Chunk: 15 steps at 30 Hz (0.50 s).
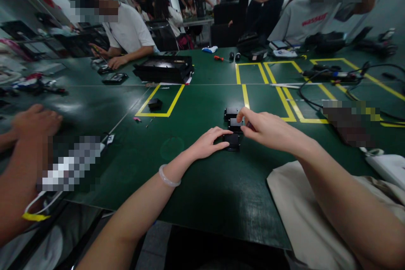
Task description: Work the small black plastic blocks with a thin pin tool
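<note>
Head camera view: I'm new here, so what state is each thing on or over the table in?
Left hand: thumb and fingers at the nearest black block
Right hand: fingers curled; grip unclear
Bracelet: worn on the left wrist
Small black box: inside a yellow tape outline
Large black case: resting on the table
Red-handled tool: lying down

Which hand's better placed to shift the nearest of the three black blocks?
Probably the left hand: its thumb and fingertips sit right at the edges of the nearest block. The right hand is beside the middle block, farther off.
</note>
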Each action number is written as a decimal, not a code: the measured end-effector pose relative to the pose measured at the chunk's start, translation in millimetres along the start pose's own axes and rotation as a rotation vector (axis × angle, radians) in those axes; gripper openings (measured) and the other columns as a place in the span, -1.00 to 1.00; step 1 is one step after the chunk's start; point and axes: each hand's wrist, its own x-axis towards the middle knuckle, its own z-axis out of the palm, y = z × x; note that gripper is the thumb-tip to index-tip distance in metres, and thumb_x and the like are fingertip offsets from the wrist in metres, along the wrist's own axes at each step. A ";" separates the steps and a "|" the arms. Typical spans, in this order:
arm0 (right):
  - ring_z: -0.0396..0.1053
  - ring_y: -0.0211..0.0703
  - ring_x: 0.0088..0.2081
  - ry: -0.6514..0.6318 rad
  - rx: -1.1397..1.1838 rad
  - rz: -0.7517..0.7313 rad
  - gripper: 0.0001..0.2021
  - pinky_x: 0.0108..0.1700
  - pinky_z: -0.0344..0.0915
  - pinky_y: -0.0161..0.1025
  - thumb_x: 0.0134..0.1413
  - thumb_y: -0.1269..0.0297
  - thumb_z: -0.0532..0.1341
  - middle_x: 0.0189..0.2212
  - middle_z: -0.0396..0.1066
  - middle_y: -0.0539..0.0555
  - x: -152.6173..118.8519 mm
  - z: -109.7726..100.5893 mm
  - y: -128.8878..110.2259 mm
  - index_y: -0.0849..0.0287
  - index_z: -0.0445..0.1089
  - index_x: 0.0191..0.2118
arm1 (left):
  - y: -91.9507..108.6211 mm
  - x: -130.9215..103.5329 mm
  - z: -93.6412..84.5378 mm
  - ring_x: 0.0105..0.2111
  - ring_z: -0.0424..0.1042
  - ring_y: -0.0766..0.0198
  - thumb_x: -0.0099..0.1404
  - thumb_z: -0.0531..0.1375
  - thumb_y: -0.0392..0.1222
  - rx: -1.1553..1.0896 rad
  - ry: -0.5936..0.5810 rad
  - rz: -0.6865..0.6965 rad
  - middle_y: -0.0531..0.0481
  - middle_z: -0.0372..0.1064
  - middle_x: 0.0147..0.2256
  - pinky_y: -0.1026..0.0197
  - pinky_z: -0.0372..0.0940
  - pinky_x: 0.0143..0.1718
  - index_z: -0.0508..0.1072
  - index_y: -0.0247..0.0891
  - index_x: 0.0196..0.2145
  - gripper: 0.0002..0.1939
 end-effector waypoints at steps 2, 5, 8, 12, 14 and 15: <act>0.33 -0.16 -0.42 0.014 -0.012 0.008 -0.77 -0.44 -0.02 -0.29 0.25 0.14 0.00 -0.40 0.43 0.05 0.2 0.7 -0.4 0.10 0.22 -0.06 | -0.6 0.2 0.2 -0.04 0.29 0.14 0.39 0.10 0.01 0.002 0.001 0.004 -0.06 0.30 -0.07 0.12 0.20 0.00 0.29 -0.09 0.16 -0.58; 0.32 -0.15 -0.43 0.011 -0.050 0.032 -0.79 -0.45 -0.04 -0.29 0.26 0.13 -0.02 -0.43 0.42 0.04 0.5 0.8 0.4 0.08 0.25 -0.13 | -0.3 0.5 -0.1 -0.03 0.29 0.14 0.40 0.08 0.01 0.001 -0.004 -0.001 -0.05 0.29 -0.06 0.12 0.19 0.01 0.28 -0.07 0.16 -0.58; 0.30 -0.17 -0.45 -0.021 -0.031 0.006 -0.81 -0.46 -0.04 -0.29 0.24 0.20 -0.01 -0.42 0.42 0.03 -0.2 -1.2 3.0 0.08 0.22 -0.09 | 1.0 0.3 -0.7 -0.04 0.29 0.14 0.40 0.08 0.02 0.000 -0.005 0.000 -0.05 0.29 -0.06 0.12 0.19 0.01 0.28 -0.07 0.16 -0.59; 0.31 -0.19 -0.43 -0.026 0.028 -0.023 -0.79 -0.44 -0.01 -0.29 0.21 0.19 0.04 -0.37 0.43 0.04 -0.9 -3.1 3.2 0.09 0.20 -0.07 | 1.7 0.0 -0.8 -0.04 0.29 0.13 0.39 0.08 0.01 0.004 -0.003 -0.004 -0.05 0.29 -0.06 0.12 0.19 0.00 0.29 -0.08 0.15 -0.59; 0.30 -0.17 -0.43 -0.015 0.010 -0.004 -0.81 -0.45 -0.03 -0.29 0.23 0.13 0.03 -0.40 0.42 0.04 -0.1 -3.1 1.5 0.09 0.24 -0.14 | 2.1 -0.1 -0.8 -0.04 0.29 0.13 0.39 0.08 0.02 0.006 -0.002 -0.015 -0.05 0.30 -0.06 0.12 0.20 0.00 0.29 -0.08 0.15 -0.58; 0.29 -0.17 -0.44 -0.012 -0.011 0.008 -0.80 -0.46 -0.04 -0.28 0.24 0.11 0.02 -0.43 0.40 0.04 0.3 -3.1 0.9 0.09 0.25 -0.19 | 2.4 -0.2 -0.9 -0.04 0.29 0.12 0.39 0.08 0.02 0.007 -0.004 -0.020 -0.06 0.30 -0.06 0.11 0.20 0.00 0.29 -0.08 0.15 -0.58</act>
